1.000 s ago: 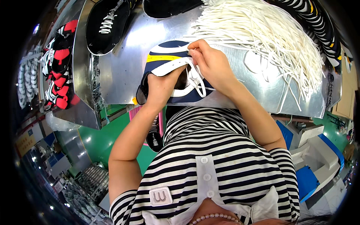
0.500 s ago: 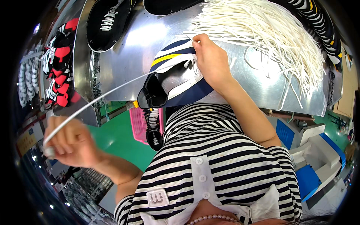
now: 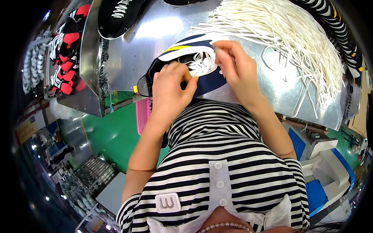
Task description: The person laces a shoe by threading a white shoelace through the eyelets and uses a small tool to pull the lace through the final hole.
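Note:
A navy, white and yellow shoe upper (image 3: 213, 86) with a black heel lies on the metal table in front of me. White shoelace (image 3: 200, 61) runs in loops across its opening. My left hand (image 3: 171, 91) is closed at the near edge of that opening, thumb and fingers pressed on the upper's white border. Just off the toe end, my right hand (image 3: 239, 72) has its thumb and forefinger bent together in a pinch. Whatever sits between those fingertips is too small to make out.
A large heap of white laces (image 3: 279, 42) spreads over the right of the metal table (image 3: 128, 70). Black shoe uppers (image 3: 116, 19) lie at the far left, red-and-black ones (image 3: 70, 50) beyond the table's edge. A pink basket (image 3: 143, 114) stands below. Striped uppers (image 3: 342, 35) line the far right.
My left hand has come from far out left, where it held a taut white lace, back to the upper. The lace now lies looped in the opening. My right hand has shifted slightly right and nearer.

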Available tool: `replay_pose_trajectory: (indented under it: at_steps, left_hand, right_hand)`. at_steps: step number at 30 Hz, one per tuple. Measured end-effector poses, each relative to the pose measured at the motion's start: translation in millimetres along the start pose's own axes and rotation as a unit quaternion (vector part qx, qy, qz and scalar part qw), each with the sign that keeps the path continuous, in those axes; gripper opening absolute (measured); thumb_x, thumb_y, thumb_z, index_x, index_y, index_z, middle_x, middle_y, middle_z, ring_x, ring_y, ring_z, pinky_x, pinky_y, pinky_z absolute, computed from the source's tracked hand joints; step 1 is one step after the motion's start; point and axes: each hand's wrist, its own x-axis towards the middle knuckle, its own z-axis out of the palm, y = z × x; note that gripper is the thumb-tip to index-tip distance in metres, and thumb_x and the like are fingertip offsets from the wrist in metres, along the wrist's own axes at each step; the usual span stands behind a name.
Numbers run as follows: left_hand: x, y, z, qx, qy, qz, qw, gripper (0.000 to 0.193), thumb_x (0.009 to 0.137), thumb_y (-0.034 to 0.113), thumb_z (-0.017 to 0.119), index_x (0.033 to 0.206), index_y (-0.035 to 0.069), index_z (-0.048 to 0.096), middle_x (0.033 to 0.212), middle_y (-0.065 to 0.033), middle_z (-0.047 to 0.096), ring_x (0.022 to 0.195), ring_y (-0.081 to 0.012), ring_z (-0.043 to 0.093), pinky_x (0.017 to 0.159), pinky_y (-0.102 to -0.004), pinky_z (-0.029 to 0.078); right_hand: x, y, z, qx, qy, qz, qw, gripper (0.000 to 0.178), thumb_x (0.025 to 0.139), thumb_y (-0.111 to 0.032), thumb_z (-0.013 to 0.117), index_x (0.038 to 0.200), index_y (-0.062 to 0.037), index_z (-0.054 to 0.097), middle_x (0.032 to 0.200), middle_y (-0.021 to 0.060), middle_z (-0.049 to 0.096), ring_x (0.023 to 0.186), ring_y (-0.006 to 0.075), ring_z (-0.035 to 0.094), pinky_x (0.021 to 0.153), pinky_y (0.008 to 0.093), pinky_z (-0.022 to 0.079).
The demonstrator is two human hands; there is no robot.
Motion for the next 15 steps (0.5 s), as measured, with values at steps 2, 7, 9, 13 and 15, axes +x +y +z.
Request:
replay_pose_trajectory:
  at_steps: [2,7,9,13,15]
  left_hand:
    - [0.1,1.0,-0.6,-0.028,0.005,-0.043,0.999,0.019,0.077,0.016,0.075,0.077,0.006,0.058,0.077,-0.0061,0.058,0.071,-0.0272,0.058,0.065,-0.0395,0.041]
    - [2.8,-2.8,1.2,-0.063,0.028,-0.104,0.992,0.03,0.08,0.028,0.078,0.087,0.005,0.06,0.086,-0.0111,0.068,0.075,-0.0298,0.068,0.064,-0.0375,0.051]
    - [4.9,-2.5,-2.6,-0.006,0.016,-0.078,0.997,0.031,0.08,0.029,0.079,0.09,0.005,0.062,0.084,-0.012,0.068,0.073,-0.0297,0.068,0.063,-0.0374,0.051]
    - [5.2,-6.8,-5.6,0.02,-0.009,-0.091,0.996,0.032,0.08,0.031,0.079,0.093,0.006,0.064,0.078,-0.0122,0.069,0.07,-0.0296,0.068,0.062,-0.0376,0.051]
    - [5.1,-3.9,-6.4,0.018,-0.017,-0.093,0.995,0.031,0.08,0.027,0.08,0.094,0.004,0.066,0.076,-0.0126,0.069,0.065,-0.0247,0.067,0.06,-0.034,0.05]
  right_hand:
    - [-16.4,-5.4,-3.5,-0.024,-0.04,-0.002,0.999,0.018,0.097,-0.014,0.057,0.112,-0.0042,0.059,0.081,0.0137,0.066,0.072,0.0268,0.066,0.066,0.0331,0.051]
    - [-32.7,-2.0,1.2,-0.049,-0.117,0.043,0.991,0.019,0.098,-0.015,0.056,0.114,-0.005,0.054,0.083,0.014,0.067,0.076,0.0345,0.067,0.068,0.0421,0.05]
    - [-30.6,-4.0,1.5,-0.07,-0.129,0.052,0.988,0.019,0.098,-0.016,0.056,0.113,-0.0048,0.054,0.083,0.0134,0.067,0.076,0.0344,0.067,0.067,0.0424,0.05]
    - [-27.0,-4.3,3.6,-0.099,-0.137,0.047,0.985,0.018,0.098,-0.017,0.057,0.109,-0.0043,0.052,0.08,0.0125,0.067,0.073,0.0344,0.066,0.065,0.0432,0.049]
    - [-25.7,-0.9,5.1,-0.108,-0.14,0.046,0.983,0.018,0.097,-0.016,0.058,0.108,-0.0038,0.051,0.078,0.0128,0.066,0.072,0.0348,0.066,0.065,0.0435,0.049]
